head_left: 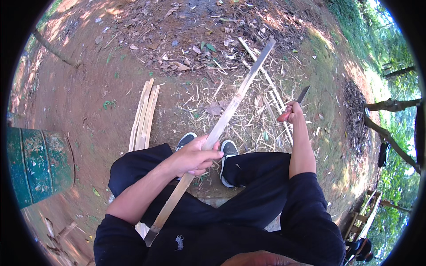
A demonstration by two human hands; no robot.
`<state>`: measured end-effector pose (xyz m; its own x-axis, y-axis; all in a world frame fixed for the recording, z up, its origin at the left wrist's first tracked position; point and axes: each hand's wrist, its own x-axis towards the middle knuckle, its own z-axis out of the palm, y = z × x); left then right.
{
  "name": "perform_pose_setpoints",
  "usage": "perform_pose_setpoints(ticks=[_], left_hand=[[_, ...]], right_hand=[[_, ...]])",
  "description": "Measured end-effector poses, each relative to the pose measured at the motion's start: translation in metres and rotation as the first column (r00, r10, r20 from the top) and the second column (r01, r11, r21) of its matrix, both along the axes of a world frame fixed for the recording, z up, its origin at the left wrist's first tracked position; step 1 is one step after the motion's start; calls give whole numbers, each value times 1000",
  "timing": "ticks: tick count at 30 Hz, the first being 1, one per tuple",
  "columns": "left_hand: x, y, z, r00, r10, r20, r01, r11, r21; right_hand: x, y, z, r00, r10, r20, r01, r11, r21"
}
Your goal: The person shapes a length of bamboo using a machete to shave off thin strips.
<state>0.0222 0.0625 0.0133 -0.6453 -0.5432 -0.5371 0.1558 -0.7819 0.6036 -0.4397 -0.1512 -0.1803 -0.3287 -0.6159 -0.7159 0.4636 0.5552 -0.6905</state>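
Observation:
My left hand (195,156) grips a long, flat bamboo strip (235,99) near its middle. The strip runs from my lap up and away to the right, its far end raised over the ground. My right hand (293,111) is held out to the right, apart from the strip, shut on a knife (300,98) with a reddish handle and a dark blade pointing up. I am seated in dark trousers, and my dark shoes with white soles (228,153) rest on the dirt below the strip.
A bundle of split bamboo strips (144,116) lies on the red dirt at my left. Shavings and dry leaves (248,119) litter the ground ahead. A green metal drum (37,166) stands at far left. Tree branches (390,133) and a wooden frame (364,217) are at right.

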Motion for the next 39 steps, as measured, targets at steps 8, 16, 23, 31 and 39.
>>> perform_pose_setpoints(ticks=[8, 16, 23, 31, 39], left_hand=[[-4, -7, -13, 997, 73, 3, -72, 993, -92], [1, -20, -21, 1000, 23, 15, -21, 990, -139], [2, -30, -21, 979, -203, -33, 190, 954, -234], [-42, -41, -5, 978, 166, -126, -185, 969, -165], [-19, -60, 2, 974, 223, 33, -213, 958, -190]], right_hand=[[141, 24, 135, 807, 354, -473, -499, 837, -226], [218, 43, 160, 731, 480, -485, -615, 771, -165], [228, 63, 183, 864, 502, 30, -458, 810, -366], [241, 87, 189, 871, 490, 18, -443, 803, -399], [229, 99, 180, 321, 321, -891, -878, 454, -153]])
